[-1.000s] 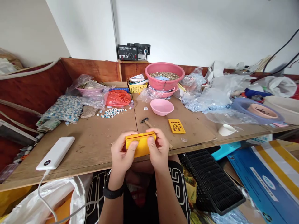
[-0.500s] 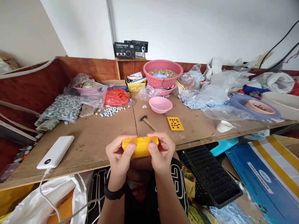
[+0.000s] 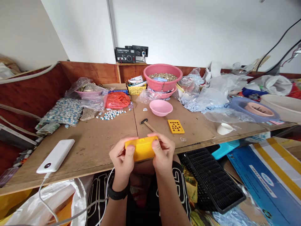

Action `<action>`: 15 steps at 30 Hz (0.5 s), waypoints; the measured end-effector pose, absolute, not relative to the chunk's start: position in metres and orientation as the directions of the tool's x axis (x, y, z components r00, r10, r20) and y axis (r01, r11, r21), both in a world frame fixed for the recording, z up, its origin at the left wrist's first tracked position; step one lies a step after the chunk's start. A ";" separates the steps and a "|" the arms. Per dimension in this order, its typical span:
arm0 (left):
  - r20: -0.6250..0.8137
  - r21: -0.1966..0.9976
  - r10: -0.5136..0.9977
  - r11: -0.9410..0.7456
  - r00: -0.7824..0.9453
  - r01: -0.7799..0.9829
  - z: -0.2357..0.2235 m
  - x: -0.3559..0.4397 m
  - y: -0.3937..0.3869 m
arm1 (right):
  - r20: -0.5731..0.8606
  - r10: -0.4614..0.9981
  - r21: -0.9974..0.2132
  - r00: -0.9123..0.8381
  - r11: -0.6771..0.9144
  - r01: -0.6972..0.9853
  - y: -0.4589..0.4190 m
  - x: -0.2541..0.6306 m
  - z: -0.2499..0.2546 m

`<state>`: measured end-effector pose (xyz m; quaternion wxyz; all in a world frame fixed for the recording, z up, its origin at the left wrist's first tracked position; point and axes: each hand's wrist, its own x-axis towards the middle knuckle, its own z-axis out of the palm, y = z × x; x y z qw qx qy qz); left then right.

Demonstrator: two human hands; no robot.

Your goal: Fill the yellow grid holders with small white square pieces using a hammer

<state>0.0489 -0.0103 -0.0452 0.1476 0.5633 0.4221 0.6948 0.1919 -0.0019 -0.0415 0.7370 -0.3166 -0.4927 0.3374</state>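
From where I stood, the blue carton [image 3: 272,188] was marked "SPRAY POWDER"; the black unit [image 3: 125,55] bore Chinese characters. One second earlier, a dark line ran along the top of the yellow block [image 3: 142,149]; at this moment the block was tilted, its broad face presented. The block was rectangular and smooth, with a small notch in its upper edge. The left hand [image 3: 122,153] and right hand [image 3: 164,152] grasped its opposite ends, thumbs on the face, at the near edge of the worktop [image 3: 94,144].
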 end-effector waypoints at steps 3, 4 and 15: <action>0.689 0.724 0.646 -0.638 -0.330 0.262 -0.048 0.051 -0.012 | 0.564 0.780 -0.769 0.272 0.616 -0.171 -0.004 0.197 -0.041; 0.693 0.719 0.639 -0.643 -0.334 0.263 -0.050 0.053 -0.011 | 0.576 0.772 -0.766 0.266 0.624 -0.154 -0.006 0.198 -0.040; 0.755 0.629 0.654 -0.696 -0.056 0.345 -0.060 0.061 0.024 | 0.680 0.486 -0.666 0.550 0.723 0.184 0.006 0.212 -0.034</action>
